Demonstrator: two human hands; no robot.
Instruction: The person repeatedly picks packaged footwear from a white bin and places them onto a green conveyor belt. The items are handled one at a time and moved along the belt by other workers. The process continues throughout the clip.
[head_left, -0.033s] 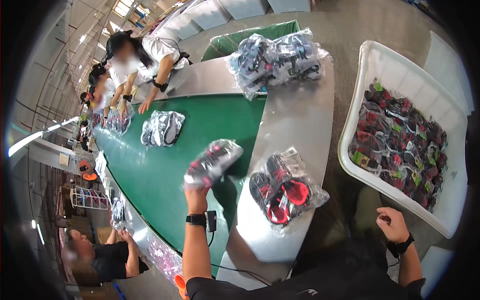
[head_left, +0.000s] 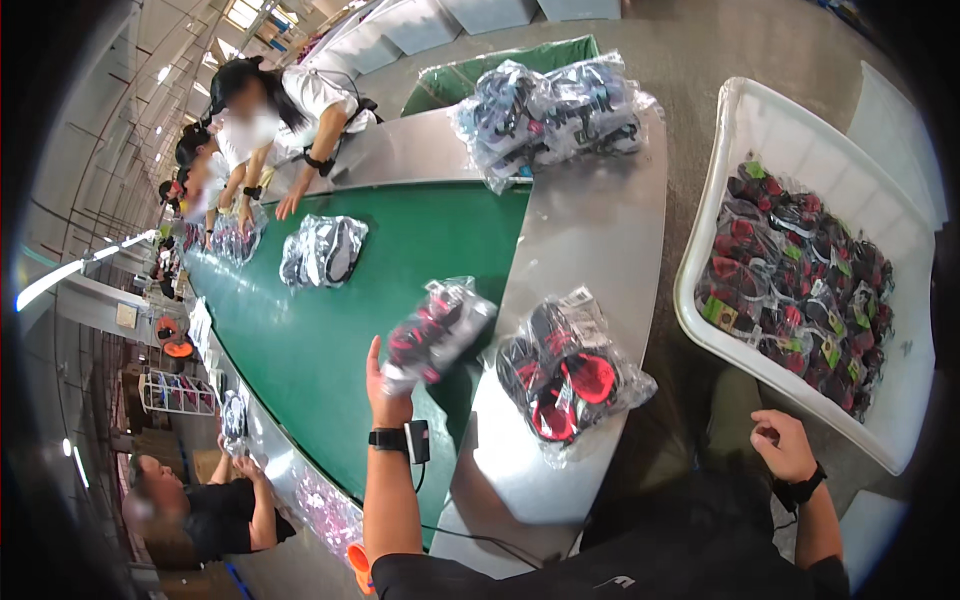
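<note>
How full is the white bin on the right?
Partly full: bagged shoes lie across the white bin, with its bare upper sides showing above them; their depth cannot be told.

Free belt (head_left: 393, 265) between shoe bags (head_left: 440, 335)

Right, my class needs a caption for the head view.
Left hand at a clear bag of shoes above a green belt; right hand near a white bin.

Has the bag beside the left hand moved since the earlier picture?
Yes: the bag has shifted slightly right, closer to the metal ledge bordering the green belt.
</note>
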